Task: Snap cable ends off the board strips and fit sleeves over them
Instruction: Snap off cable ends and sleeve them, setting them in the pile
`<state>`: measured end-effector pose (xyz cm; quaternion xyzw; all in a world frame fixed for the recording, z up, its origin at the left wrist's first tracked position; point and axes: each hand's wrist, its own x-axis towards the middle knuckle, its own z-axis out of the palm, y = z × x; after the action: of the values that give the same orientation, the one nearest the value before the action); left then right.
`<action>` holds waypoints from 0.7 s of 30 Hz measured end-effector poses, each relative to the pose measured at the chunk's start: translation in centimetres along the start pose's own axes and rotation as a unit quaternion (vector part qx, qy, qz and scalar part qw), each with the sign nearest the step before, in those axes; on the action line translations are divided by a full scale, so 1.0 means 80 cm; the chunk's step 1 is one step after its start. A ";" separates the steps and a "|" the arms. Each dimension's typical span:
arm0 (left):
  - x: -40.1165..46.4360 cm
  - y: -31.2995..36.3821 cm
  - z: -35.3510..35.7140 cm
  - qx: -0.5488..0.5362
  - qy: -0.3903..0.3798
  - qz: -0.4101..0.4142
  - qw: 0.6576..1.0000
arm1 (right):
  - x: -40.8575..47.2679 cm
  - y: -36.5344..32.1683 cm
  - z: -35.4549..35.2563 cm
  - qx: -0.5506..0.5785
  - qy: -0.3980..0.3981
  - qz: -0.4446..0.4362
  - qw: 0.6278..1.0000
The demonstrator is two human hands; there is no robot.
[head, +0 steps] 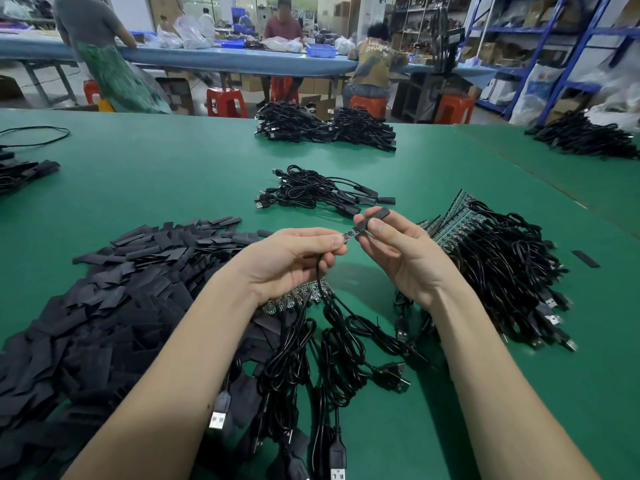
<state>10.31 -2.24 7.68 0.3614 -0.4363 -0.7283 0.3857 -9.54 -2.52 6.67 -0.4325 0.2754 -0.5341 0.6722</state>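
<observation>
Green matting (173, 174) carries four cable heaps. Left hand (291, 258) pinches one cable (320, 278); right hand (391, 244) pinches one black sleeve (375, 216) at its tip.

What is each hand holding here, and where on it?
The left hand pinches a cable just behind its small board end. The right hand pinches a black sleeve near its lower end, its mouth at the board end.
</observation>
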 end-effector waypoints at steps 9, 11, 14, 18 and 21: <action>-0.007 0.008 -0.007 0.086 -0.013 -0.002 0.996 | 0.000 0.000 0.001 -0.036 -0.033 -0.013 0.999; -0.009 0.010 -0.008 0.100 -0.025 0.002 0.995 | -0.001 0.001 0.002 -0.023 -0.041 0.000 0.999; -0.012 0.012 -0.009 0.112 -0.036 0.009 0.993 | -0.001 0.002 0.002 -0.007 -0.050 0.012 0.999; -0.014 0.013 -0.011 0.129 -0.044 0.005 0.991 | -0.001 0.003 0.003 -0.025 -0.072 0.016 0.997; -0.015 0.015 -0.013 0.127 -0.050 0.001 0.991 | -0.002 0.005 0.003 -0.041 -0.092 0.008 0.995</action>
<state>11.99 -1.94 8.63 0.3703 -0.5444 -0.6833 0.3156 -9.19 -2.30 6.44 -0.5046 0.2380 -0.4750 0.6806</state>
